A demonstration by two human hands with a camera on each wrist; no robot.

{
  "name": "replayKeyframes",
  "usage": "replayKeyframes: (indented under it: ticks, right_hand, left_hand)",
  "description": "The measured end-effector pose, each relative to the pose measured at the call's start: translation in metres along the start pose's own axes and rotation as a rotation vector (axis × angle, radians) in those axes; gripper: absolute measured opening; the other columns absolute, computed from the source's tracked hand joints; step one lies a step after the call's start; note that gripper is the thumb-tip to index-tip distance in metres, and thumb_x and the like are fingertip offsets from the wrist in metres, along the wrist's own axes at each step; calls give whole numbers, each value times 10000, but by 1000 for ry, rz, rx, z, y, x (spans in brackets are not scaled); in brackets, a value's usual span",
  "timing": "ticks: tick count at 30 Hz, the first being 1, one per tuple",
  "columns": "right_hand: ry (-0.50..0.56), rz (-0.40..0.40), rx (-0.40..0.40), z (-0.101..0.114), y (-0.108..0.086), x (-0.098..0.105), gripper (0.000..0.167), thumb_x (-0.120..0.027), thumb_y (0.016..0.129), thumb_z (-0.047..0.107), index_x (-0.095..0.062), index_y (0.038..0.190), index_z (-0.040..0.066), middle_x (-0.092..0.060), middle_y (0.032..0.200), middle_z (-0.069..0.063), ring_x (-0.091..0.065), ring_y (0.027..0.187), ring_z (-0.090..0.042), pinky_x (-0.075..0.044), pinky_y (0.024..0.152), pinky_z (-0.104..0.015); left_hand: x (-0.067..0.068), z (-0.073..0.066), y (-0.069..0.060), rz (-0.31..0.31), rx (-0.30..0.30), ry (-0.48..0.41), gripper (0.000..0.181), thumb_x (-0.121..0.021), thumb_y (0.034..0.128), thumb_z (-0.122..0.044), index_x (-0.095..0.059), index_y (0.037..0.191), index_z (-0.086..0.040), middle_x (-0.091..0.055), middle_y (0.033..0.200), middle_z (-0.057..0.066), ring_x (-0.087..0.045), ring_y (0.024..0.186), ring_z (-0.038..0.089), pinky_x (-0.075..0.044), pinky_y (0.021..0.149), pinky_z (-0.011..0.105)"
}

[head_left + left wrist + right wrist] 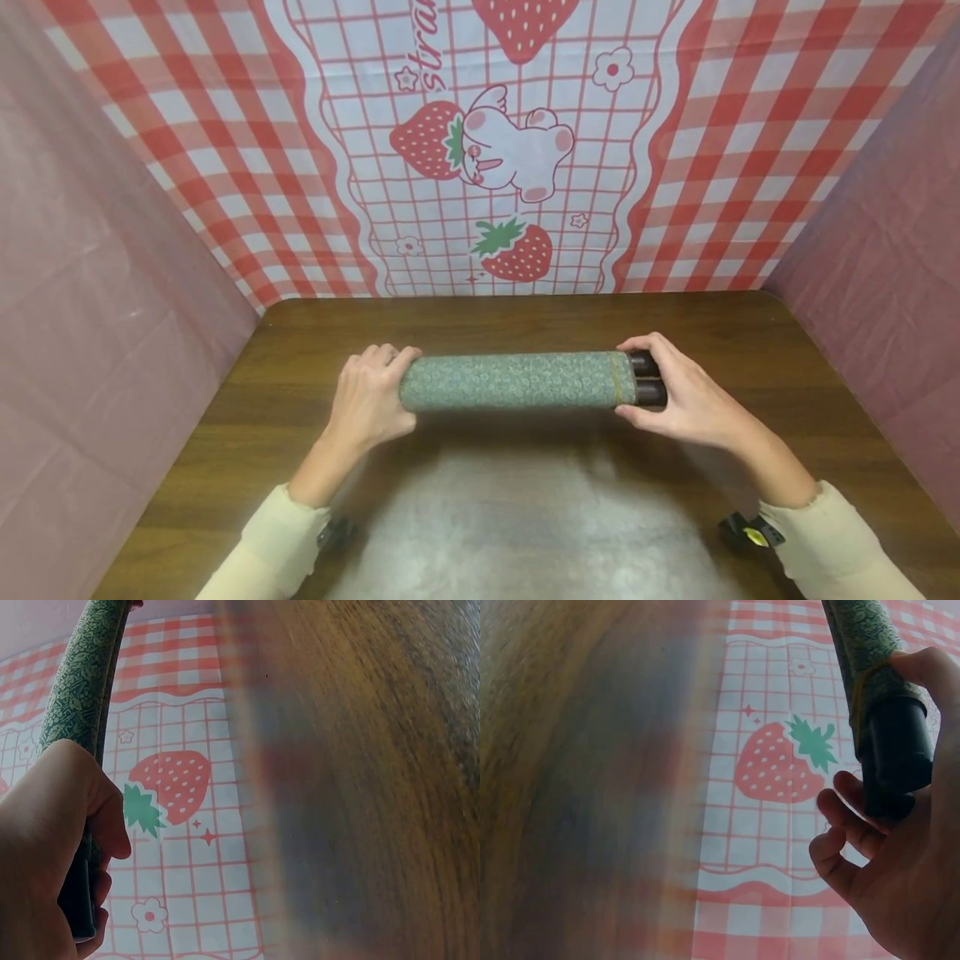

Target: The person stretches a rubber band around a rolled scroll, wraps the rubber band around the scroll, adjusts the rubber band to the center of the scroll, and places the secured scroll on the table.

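Note:
A rolled scroll (517, 382) with green patterned cloth is held level above the wooden table, a shadow beneath it. Two dark roller ends (651, 392) stick out side by side at its right. My left hand (369, 392) grips the left end; the left wrist view shows the fingers curled round a dark roller end (78, 896). At the other end my right hand (693, 396) holds the scroll between thumb and fingers. A thin yellowish cord (861, 690) wraps the scroll near the right thumb.
Under the scroll lies the brown wooden table (225, 467), with a bright glare in its middle. Behind it hangs a red-and-white strawberry cloth (517, 250). Pink sheets (97, 275) close off both sides. Dark wrist straps show at both cream sleeves (273, 533).

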State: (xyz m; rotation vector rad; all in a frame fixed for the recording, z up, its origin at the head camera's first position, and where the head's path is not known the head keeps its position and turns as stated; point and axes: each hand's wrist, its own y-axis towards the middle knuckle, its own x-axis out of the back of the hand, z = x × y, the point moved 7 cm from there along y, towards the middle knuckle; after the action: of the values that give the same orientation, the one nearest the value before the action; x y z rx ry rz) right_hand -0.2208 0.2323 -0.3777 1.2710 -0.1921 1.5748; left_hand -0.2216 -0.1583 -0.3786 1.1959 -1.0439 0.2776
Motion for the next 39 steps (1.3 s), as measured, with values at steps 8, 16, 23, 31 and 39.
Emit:
replayKeyframes:
  ticks: [8, 16, 23, 31, 39]
  right_hand:
    - [-23, 33, 62, 6, 2, -4, 774, -1009, 693, 266, -683, 1389, 180, -673, 1226, 46, -586, 1063, -15, -540, 858, -304]
    - [-1, 20, -47, -1, 0, 2, 815, -1052, 690, 255, -640, 1383, 140, -746, 1227, -10, -625, 1029, -15, -520, 878, -221]
    - [-25, 100, -64, 2, 2, 2, 777, -1066, 687, 322, -644, 1324, 179, -769, 1162, 26, -662, 975, -47, -577, 830, -333]
    - [-10, 160, -41, 7, 1, -3, 775, -1055, 721, 330, -682, 1389, 208, -779, 1284, 25, -692, 1067, -61, -608, 884, -355]
    - [-96, 183, -131, 2, 2, 2, 810, -1050, 693, 458, -665, 1348, 176, -773, 1195, -5, -707, 1005, -153, -578, 824, -389]
  left_hand:
    - [-4, 0, -2, 26, -6, 16, 710, -878, 486, -122, -770, 1188, -121, -758, 929, 94, -697, 844, 304, -593, 704, 479]
    - [2, -1, -1, -34, -30, 26, 680, -864, 483, -117, -772, 1157, -118, -759, 912, 97, -699, 824, 313, -587, 673, 475]
    - [7, -1, -1, -76, -63, 43, 699, -861, 463, -119, -767, 1156, -115, -755, 929, 99, -696, 839, 316, -601, 711, 483]
    - [8, -4, 0, -96, -94, 75, 699, -847, 464, -112, -774, 1159, -128, -751, 936, 88, -689, 838, 311, -600, 721, 477]
    - [9, -4, 0, -107, -91, 66, 700, -840, 459, -98, -765, 1155, -116, -750, 930, 94, -687, 830, 314, -604, 712, 479]
